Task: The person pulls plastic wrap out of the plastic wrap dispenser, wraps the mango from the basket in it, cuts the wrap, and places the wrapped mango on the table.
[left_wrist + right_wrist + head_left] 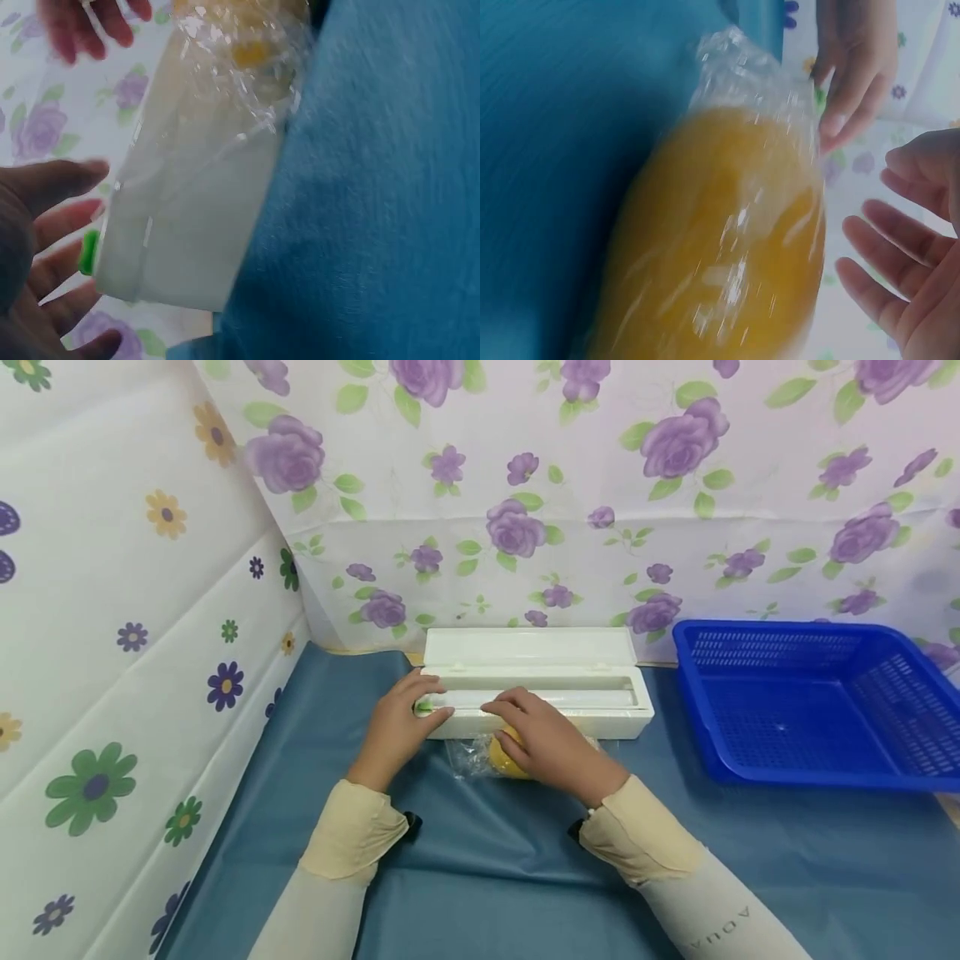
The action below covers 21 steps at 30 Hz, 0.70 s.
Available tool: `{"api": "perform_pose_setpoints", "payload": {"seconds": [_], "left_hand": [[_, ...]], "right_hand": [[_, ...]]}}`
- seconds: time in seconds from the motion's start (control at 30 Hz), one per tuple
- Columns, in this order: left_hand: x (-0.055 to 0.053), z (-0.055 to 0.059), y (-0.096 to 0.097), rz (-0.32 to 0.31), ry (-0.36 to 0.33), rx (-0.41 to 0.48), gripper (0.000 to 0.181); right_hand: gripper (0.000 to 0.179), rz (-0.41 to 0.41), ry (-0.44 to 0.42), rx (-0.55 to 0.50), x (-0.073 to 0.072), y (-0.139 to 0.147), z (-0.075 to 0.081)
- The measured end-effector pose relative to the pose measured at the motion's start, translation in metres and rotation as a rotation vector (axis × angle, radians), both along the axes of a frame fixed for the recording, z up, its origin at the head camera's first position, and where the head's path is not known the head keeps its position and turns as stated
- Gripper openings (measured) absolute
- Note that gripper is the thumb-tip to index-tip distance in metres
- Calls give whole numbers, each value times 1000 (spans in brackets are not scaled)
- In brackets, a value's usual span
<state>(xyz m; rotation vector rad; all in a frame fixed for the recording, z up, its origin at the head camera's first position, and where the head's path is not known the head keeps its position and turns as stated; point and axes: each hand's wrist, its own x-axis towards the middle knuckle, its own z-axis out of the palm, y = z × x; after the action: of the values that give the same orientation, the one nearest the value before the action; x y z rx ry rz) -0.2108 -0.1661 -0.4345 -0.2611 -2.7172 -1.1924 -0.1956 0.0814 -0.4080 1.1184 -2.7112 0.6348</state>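
A long white cling film dispenser stands on the table with its lid raised and a film roll inside. A green slider shows at its left end. My left hand is around that end, thumb and fingers spread apart beside the slider. Against the dispenser's front lies a rounded yellow thing, like a fruit, covered in clear film. My right hand hovers over it and the dispenser's front edge, fingers loosely bent and holding nothing. It partly hides the yellow thing in the head view.
A blue plastic basket stands to the right of the dispenser. A dark blue-green cloth with creases covers the table. Flowered sheets rise behind and on the left, close to the dispenser's back.
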Motion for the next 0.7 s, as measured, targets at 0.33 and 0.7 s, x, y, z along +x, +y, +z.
{"api": "perform_pose_setpoints", "payload": {"seconds": [0.33,0.7], "left_hand": [[-7,-10,-4,-52,-16,98,29],[-8,-15,-13,-59,-126,191,33]], "right_hand": [[33,55,7,103,-8,-45,5],[39,100,-14,177,-21,-71,14]]}}
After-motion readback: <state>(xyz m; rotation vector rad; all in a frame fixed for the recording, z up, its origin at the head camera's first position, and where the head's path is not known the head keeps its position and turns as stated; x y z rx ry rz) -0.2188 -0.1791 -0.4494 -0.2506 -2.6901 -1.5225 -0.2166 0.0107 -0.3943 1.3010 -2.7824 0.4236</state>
